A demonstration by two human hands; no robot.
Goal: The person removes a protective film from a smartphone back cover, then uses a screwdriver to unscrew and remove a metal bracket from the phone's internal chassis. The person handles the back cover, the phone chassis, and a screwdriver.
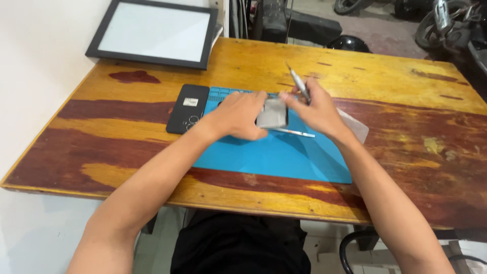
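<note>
At mid-frame on the blue mat (pixel 284 160), I judged a disassembly step underway: my left hand (pixel 238 115) clamped the grey phone body (pixel 272 113), my right hand (pixel 317 109) pinched a slim screwdriver (pixel 298 83), needing steady tip placement next.

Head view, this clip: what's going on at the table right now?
A person sits at a wooden table and works over a blue mat. The left hand steadies a small grey flat device on the mat, while the right hand holds a slim metal tool like a pen, its upper end pointing away from the person. A thin metal strip lies on the mat just below the device. A black phone lies back up at the mat's left edge, and a black-framed panel rests at the table's far left corner.
</note>
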